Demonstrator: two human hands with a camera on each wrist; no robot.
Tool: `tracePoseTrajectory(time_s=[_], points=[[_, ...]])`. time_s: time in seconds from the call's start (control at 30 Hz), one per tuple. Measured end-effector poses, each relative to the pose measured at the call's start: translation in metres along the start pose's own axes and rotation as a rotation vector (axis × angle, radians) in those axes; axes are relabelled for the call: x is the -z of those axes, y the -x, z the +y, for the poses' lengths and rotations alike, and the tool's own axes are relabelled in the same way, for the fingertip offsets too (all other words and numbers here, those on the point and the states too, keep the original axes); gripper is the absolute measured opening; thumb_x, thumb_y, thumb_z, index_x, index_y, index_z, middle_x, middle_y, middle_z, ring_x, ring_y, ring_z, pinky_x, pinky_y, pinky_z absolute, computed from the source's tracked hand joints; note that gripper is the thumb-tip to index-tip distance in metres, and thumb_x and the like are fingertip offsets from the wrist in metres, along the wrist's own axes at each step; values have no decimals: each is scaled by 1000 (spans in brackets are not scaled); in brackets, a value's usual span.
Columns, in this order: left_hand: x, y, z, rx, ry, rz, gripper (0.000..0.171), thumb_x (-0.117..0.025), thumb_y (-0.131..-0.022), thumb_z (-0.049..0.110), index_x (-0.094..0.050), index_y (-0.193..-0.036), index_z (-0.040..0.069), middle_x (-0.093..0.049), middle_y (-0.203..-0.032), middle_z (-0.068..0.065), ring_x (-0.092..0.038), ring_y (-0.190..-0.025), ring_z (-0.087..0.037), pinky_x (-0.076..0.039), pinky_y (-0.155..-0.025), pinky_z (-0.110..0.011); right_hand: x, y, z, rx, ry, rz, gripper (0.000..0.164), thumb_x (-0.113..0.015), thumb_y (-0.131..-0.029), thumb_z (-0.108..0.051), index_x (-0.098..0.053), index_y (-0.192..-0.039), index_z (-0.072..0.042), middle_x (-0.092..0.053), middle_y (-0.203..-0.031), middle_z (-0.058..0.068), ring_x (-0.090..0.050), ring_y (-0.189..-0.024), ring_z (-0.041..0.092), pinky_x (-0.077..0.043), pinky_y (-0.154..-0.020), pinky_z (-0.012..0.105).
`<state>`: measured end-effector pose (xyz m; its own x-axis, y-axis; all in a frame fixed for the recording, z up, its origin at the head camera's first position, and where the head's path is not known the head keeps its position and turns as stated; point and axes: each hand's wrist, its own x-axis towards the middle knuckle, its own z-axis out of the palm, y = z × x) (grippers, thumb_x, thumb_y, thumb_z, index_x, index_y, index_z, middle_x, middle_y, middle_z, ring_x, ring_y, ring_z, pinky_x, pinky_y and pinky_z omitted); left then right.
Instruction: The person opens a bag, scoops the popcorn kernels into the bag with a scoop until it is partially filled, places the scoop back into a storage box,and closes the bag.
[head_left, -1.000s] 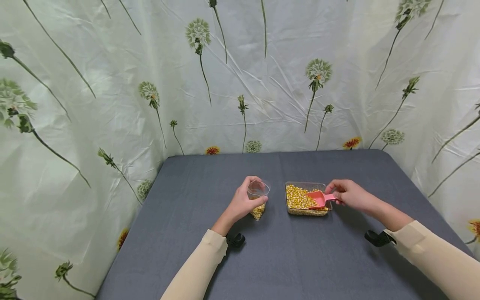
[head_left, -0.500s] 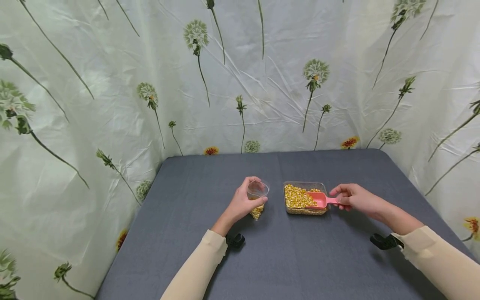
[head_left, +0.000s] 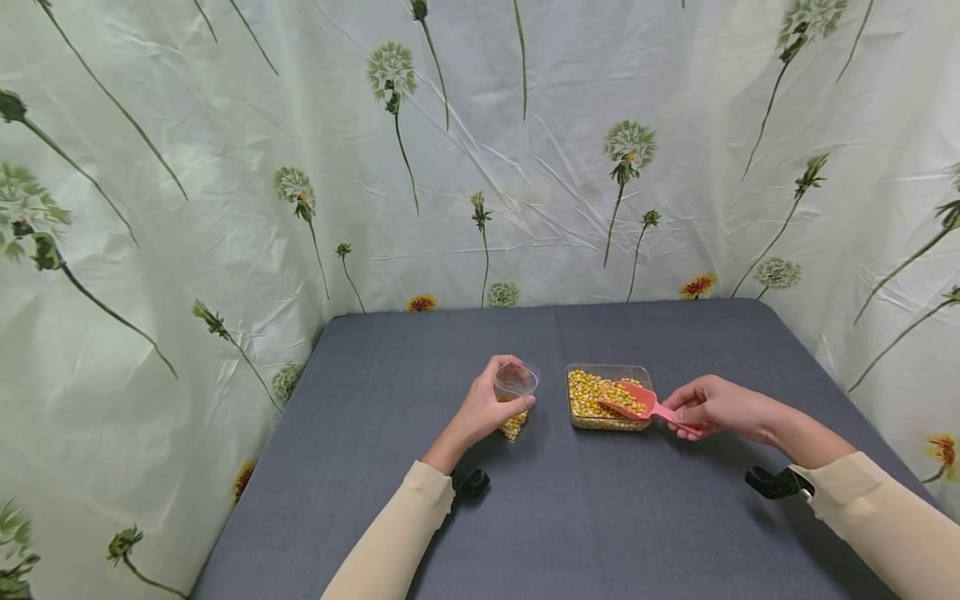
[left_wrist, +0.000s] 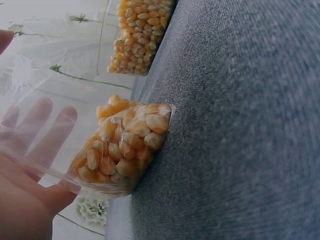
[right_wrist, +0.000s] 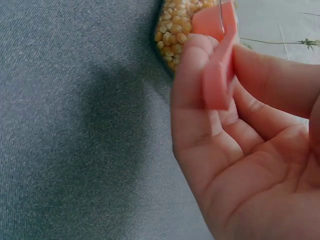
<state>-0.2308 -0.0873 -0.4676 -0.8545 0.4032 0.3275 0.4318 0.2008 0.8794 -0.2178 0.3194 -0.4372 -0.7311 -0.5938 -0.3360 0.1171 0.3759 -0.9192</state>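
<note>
My left hand [head_left: 491, 402] curls round the upper part of a clear plastic bag [left_wrist: 37, 115], holding its mouth open in a ring. Corn kernels [left_wrist: 122, 145] fill the bag's bottom, which sits at the table top. To the right stands a clear rectangular container [head_left: 609, 371] of yellow corn kernels [head_left: 585, 390]. My right hand [head_left: 712, 408] pinches the handle of a pink scoop [head_left: 651, 402] between thumb and fingers. The scoop's bowl lies tilted in the container, with kernels on it. In the right wrist view the handle [right_wrist: 217, 82] shows between the fingertips, and the container's wall partly covers the bowl.
A grey cloth-covered table [head_left: 555, 517] lies under everything. Behind it hangs a pale curtain [head_left: 525, 167] printed with dandelions. Black wrist mounts [head_left: 772, 482] stick out beneath both cream sleeves [head_left: 885, 508].
My right hand has drawn back to the right and slightly toward me. The scoop has tilted and now bears kernels where its bowl was bare. The left hand and bag stay in place.
</note>
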Motion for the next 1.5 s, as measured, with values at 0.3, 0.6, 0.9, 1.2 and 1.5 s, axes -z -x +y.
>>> tracePoseTrajectory(time_s=[0.3,0.6,0.9,1.2,1.5], points=[[6,0,6,-27,19,-27,47,-73,-93,8,-47,-131,2,-61,-119,-17,-61,-109,-32,-49,-91,-50,-2,-1,-3,-38,-97,-89,31,-55,-102,-4,-55,-122,20,-69,-103,23,-68,-83,16,-58,-72,31],[7,0,3,-35,14,-34,47,-74,-93,11,-48,-130,2,-62,-119,-16,-62,-108,-29,-49,-93,-49,0,0,-2,-21,-101,-106,31,-54,-103,-4,-55,-121,21,-69,-101,24,-69,-82,16,-58,-72,32],[6,1,6,-36,16,-33,49,-74,-92,9,-47,-132,0,-62,-118,-16,-62,-107,-31,-48,-91,-52,3,1,-8,27,-77,-110,32,-54,-103,-4,-55,-122,22,-70,-101,22,-69,-82,13,-58,-73,31],[6,1,6,-46,-9,-44,54,-78,-90,15,-47,-133,8,-62,-119,-18,-61,-108,-34,-48,-91,-54,3,0,-12,37,-53,-87,31,-53,-104,-5,-56,-122,20,-69,-101,22,-68,-81,14,-58,-73,32],[6,1,5,-57,-5,-46,51,-77,-90,14,-47,-132,8,-62,-118,-19,-60,-109,-35,-48,-91,-52,3,1,-17,58,-51,-71,31,-54,-104,-5,-56,-121,20,-69,-99,22,-67,-80,14,-57,-71,32]])
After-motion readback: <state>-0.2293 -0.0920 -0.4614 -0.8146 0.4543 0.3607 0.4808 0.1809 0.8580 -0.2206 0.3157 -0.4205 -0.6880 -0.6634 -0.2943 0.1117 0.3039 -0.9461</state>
